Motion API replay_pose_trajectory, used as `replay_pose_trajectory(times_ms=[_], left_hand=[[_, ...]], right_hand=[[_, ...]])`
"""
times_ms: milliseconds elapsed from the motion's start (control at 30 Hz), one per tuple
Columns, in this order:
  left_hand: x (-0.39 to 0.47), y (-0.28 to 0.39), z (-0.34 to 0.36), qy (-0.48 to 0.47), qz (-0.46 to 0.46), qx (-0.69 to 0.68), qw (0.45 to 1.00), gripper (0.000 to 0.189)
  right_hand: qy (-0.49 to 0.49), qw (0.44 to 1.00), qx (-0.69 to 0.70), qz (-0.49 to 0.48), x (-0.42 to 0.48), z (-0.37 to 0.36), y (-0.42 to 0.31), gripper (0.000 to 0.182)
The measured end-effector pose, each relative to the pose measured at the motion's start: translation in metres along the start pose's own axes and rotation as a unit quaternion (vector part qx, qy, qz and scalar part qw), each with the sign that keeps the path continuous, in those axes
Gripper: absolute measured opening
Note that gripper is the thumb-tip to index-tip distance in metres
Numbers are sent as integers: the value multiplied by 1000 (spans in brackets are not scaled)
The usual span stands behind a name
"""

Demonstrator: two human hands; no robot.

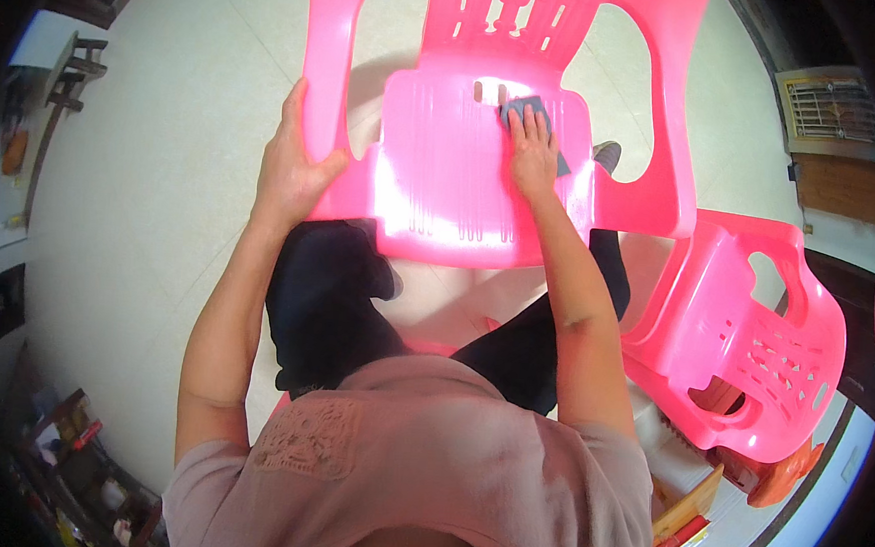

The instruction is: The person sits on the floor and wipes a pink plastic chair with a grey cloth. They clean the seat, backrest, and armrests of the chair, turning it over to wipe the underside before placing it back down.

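A pink plastic armchair (459,173) faces me, its slotted backrest (490,21) at the far side and its seat's front edge just above my knees. My left hand (294,158) grips the armrest (328,64) on the left, thumb on the inner side and fingers along the outer side. On the right half of the seat lies a folded grey-blue cloth (526,107). Flat on top of it rests my right hand (533,148), fingers extended and pressing it to the plastic. One corner of the cloth sticks out to the right of the wrist.
A second pink plastic chair (695,304) stands close by on the right. Beyond it is a heater-like unit with a wire grille (831,108). Shelving with assorted items (87,470) is at lower left. Pale tiles cover the floor (150,181).
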State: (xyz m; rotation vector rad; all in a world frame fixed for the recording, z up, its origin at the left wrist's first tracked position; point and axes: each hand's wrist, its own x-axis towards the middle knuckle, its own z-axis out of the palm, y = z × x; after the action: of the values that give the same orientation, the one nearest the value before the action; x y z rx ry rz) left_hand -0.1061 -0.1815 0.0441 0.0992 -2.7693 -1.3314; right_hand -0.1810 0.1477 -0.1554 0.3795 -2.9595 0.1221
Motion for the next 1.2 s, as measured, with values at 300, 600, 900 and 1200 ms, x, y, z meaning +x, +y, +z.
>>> replay_pose_trajectory(times_ms=[300,600,900,1200], left_hand=[[0,1,-2,-3,-1,3,1000,87],[2,-2,1,-2,-12,15,1000,89],[3,-7,3,-1,3,35,999,88],[-1,3,-4,-15,-16,7,1000,84]], right_hand=[[-1,1000,7,0,24,14,2,54],[-36,999,40,3,-119,-61,-14,50],[57,990,-20,131,-118,-43,30,56],[69,989,-87,96,-9,-19,41,53]])
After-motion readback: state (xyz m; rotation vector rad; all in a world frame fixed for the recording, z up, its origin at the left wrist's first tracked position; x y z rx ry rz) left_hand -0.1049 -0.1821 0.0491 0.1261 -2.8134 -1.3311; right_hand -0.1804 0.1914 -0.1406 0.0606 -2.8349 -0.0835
